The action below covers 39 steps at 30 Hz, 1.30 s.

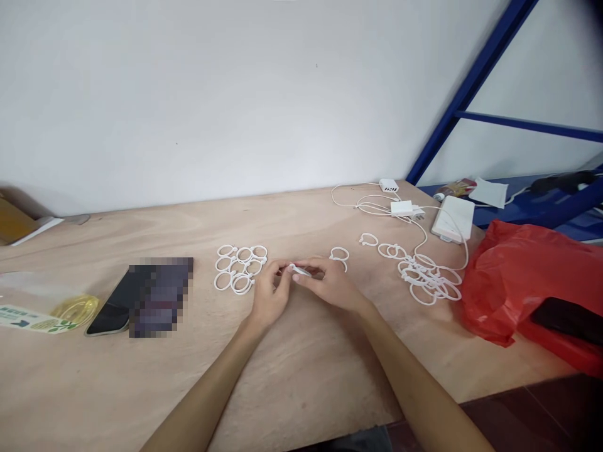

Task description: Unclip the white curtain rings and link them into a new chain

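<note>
White ring [303,271] is pinched by the fingers of the left hand [273,287] and right hand [332,284] at frame centre; similar rings [237,258] are grouped centre-left; a ring pile [429,276] is seen centre-right.

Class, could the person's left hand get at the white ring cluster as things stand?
Probably yes: the white ring cluster lies close beside the left hand, with nothing visibly blocking it, though that hand is helping hold a small white piece.

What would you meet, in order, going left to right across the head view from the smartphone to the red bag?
Smartphone, cluster of white rings, left hand, right hand, tangle of white rings, red plastic bag.
</note>
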Motion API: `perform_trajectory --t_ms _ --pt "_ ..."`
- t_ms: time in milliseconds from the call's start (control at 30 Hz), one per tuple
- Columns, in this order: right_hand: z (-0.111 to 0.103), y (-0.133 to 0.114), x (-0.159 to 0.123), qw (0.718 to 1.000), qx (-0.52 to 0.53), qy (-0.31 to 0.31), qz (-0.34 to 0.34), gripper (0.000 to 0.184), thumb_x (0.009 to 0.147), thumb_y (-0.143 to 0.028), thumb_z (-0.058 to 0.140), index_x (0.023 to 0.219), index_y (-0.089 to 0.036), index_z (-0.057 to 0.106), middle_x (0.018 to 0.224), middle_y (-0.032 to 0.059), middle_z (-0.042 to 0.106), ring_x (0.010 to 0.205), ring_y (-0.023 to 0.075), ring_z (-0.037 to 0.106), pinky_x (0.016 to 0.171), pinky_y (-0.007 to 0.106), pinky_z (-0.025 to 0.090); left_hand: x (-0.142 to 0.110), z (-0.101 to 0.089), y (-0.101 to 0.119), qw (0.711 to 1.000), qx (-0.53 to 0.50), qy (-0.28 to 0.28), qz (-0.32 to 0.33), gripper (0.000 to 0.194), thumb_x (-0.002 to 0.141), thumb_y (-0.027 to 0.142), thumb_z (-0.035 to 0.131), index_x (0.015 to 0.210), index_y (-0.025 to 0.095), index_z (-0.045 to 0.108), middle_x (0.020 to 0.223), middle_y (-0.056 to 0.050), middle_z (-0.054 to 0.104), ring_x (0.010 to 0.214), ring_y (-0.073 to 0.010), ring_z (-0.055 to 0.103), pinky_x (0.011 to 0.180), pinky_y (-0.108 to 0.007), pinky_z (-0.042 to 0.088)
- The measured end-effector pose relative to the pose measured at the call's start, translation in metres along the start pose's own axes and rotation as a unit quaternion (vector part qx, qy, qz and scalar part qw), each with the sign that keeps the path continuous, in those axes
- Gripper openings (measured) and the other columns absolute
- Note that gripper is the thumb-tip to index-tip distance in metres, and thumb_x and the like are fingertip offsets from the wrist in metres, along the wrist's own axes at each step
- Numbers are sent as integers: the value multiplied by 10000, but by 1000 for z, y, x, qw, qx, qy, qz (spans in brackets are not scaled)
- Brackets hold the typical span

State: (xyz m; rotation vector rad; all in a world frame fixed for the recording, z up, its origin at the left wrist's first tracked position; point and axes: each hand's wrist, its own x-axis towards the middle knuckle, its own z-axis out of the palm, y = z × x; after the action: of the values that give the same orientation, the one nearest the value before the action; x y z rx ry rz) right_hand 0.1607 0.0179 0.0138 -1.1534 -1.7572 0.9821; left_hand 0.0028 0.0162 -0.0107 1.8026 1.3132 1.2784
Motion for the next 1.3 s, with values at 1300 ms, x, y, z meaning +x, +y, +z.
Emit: perform_trajectory --t_ms 1300 --pt "11 6 3 996 66 48 27 241 791 -368 639 931 -199 738 941 65 750 847 216 683 768 346 526 9 -12 -10 999 -37 39 1 158 835 284 600 827 168 707 792 -48 691 755 -174 619 705 -294 478"
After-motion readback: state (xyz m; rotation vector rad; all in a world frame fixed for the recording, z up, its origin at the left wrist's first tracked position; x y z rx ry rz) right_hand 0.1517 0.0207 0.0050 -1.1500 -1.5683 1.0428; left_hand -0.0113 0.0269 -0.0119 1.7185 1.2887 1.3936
